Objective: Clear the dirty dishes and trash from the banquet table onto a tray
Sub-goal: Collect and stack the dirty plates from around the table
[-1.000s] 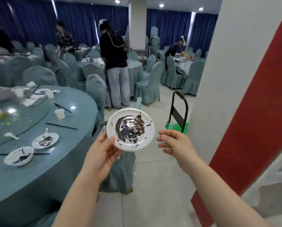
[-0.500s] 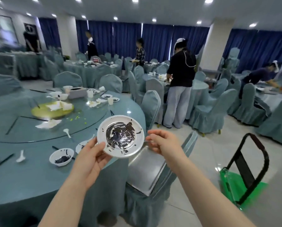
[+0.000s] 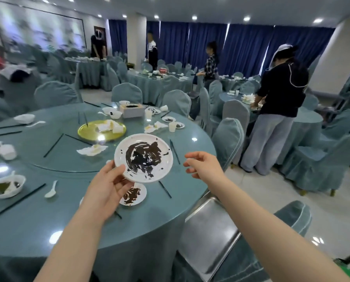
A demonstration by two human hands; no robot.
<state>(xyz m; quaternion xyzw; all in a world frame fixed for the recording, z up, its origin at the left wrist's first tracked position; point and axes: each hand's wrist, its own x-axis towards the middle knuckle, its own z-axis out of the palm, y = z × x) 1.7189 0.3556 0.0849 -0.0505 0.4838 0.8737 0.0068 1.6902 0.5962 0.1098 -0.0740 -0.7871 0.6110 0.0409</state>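
From the head view, a round banquet table in a teal cloth (image 3: 38,224) carries a glass turntable, black chopsticks, crumpled napkins, a gold platter (image 3: 88,132) and a sauce-smeared small plate (image 3: 136,197); blue curtains and covered chairs fill the room; the left hand (image 3: 107,190) pinches the rim of a white round plate streaked with dark sauce (image 3: 143,158) above the table; the right hand (image 3: 205,168) hangs beside it, fingers loosely apart, holding nothing; a steel tray (image 3: 208,237) rests on a chair, its lower end cut off; far tables blur.
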